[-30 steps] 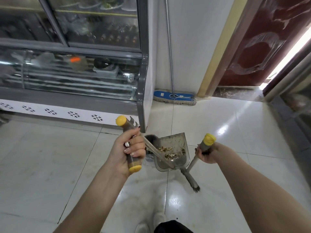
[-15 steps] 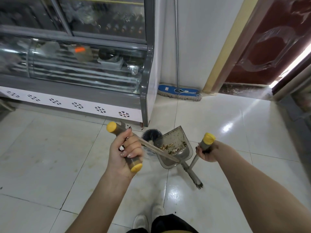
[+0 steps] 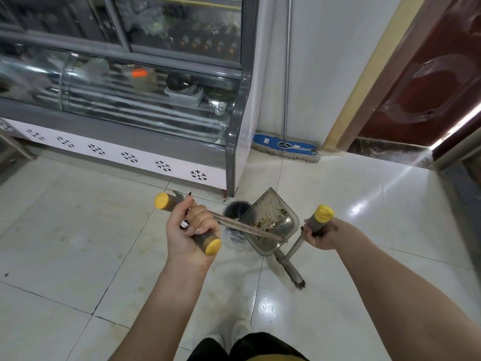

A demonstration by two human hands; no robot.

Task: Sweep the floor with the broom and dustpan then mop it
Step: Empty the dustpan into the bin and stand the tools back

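Emptying is judged the step in hand: left hand (image 3: 191, 230) fingers (image 3: 200, 226) clamped on the dustpan (image 3: 273, 217) handle, debris-laden pan tilted at the bin (image 3: 234, 212) on the floor (image 3: 78, 230); right hand (image 3: 318, 234) grips the broom (image 3: 294, 274). Next calls for steeper tipping, then the mop (image 3: 286, 148) against the wall (image 3: 325, 61).

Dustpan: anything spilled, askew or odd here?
Nothing spilled that shows. The dustpan hangs tilted by the black bin from the left hand, scraps inside it. The right hand holds the broom, bristles on the floor. Tiles show faint stains only.
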